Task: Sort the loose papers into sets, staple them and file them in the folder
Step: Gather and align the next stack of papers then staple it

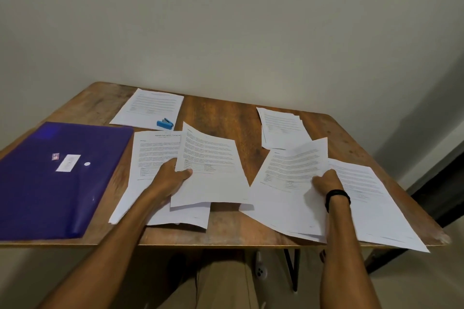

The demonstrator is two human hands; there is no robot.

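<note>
My left hand (pixel 173 175) pinches the left edge of a printed sheet (pixel 213 170), held lifted over a pile of papers (pixel 150 158) at the table's middle. My right hand (pixel 326 182) grips a sheet (pixel 288 170) that curls up from the spread of papers (pixel 371 195) at the front right. A purple folder (pixel 55 178) lies shut on the left. A small blue stapler (pixel 165 123) rests on the near corner of a far paper set (pixel 150 106). Another stack of sheets (pixel 282 128) lies at the back right.
The wooden table (pixel 226 118) stands against a plain wall. The front-right papers overhang the table's near edge. A black band sits on my right wrist (pixel 337 195). Metal table legs (pixel 292 268) show under the edge.
</note>
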